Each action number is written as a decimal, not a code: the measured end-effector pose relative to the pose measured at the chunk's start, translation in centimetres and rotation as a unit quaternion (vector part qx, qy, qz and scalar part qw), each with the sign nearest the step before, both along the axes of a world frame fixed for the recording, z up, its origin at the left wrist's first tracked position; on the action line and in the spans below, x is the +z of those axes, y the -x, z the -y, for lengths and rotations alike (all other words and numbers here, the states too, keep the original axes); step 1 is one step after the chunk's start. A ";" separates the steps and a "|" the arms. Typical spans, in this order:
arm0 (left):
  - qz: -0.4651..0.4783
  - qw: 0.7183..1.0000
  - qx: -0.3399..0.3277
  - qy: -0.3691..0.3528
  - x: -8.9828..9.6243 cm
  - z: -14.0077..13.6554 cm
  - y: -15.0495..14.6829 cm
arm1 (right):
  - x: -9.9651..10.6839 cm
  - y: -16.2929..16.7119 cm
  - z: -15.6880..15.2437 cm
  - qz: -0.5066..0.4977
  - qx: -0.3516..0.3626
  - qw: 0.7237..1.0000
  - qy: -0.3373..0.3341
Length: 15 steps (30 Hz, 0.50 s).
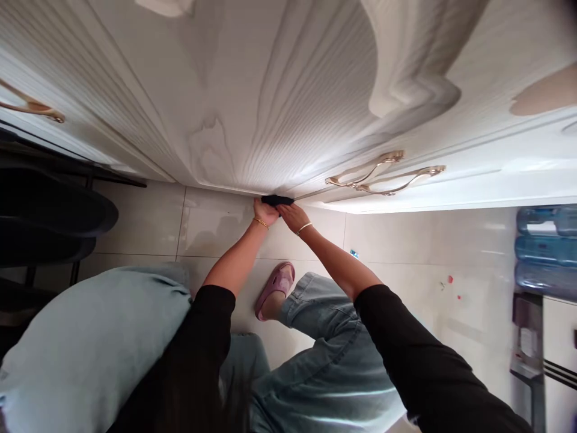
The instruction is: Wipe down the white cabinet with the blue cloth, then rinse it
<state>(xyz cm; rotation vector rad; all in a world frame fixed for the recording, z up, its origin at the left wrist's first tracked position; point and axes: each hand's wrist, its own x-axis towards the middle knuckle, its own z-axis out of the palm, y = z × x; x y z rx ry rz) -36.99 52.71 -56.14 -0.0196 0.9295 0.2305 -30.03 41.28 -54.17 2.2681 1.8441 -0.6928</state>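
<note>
A dark cloth, bunched up small, is at the lower edge of the white wood-grain cabinet front, close above the floor. My left hand holds it from the left, palm turned partly up. From the right, my right hand has its fingers closed on the same cloth, and the two hands meet there. Some fingertips are hidden behind the cloth. Both wrists wear bracelets.
Curved gold handles stick out from the cabinet to the right. Black chairs stand at the left. Large blue water bottles are at the far right. Small scraps lie on the tiled floor. My foot wears a pink slipper.
</note>
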 end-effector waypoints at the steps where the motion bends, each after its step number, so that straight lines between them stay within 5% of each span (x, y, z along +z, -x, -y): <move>1: 0.002 1.000 -0.012 0.010 0.0 0.9 -0.7 | 0.1 -0.3 1.1 0.004 -0.009 1.000 0.000; 4: -0.009 0.999 -0.037 0.034 0.0 2.0 -2.0 | 0.4 -0.7 3.6 0.017 -0.031 0.999 -0.001; 7: -0.039 0.998 -0.036 0.028 0.3 0.3 -1.1 | 0.6 0.3 3.3 0.015 -0.040 0.999 -0.015; 15: -0.102 0.989 0.028 -0.108 2.4 -12.7 8.0 | 1.0 8.9 -11.8 -0.057 0.002 0.994 -0.092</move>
